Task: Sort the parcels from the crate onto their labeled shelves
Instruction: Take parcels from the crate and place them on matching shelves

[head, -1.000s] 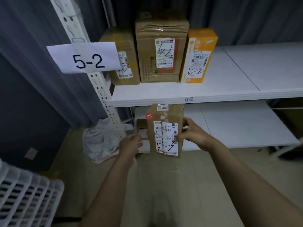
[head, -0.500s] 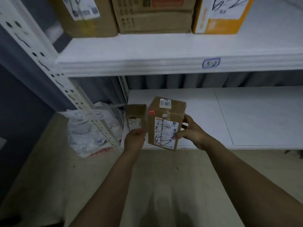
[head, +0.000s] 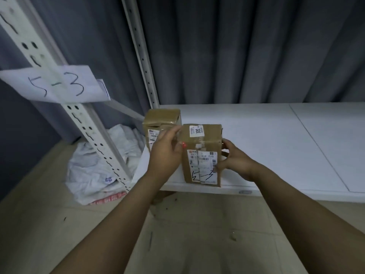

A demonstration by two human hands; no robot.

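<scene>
A brown cardboard parcel point(head: 201, 143) stands upright at the front edge of the white shelf point(head: 276, 145). It has white labels, a red dot and black scribbles. The left hand point(head: 166, 153) and right hand point(head: 235, 161) each have a curled grip on its sides. A smaller box point(head: 161, 119) sits just beside it at 10 o'clock. A 5-3 sign point(head: 55, 84) hangs further out at 10 o'clock.

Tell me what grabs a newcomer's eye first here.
The left hand and right hand hold a labelled box at the shelf's front edge, centre frame. A paper sign reading 5-3 hangs on the upright at left. A smaller box stands just behind it.
</scene>
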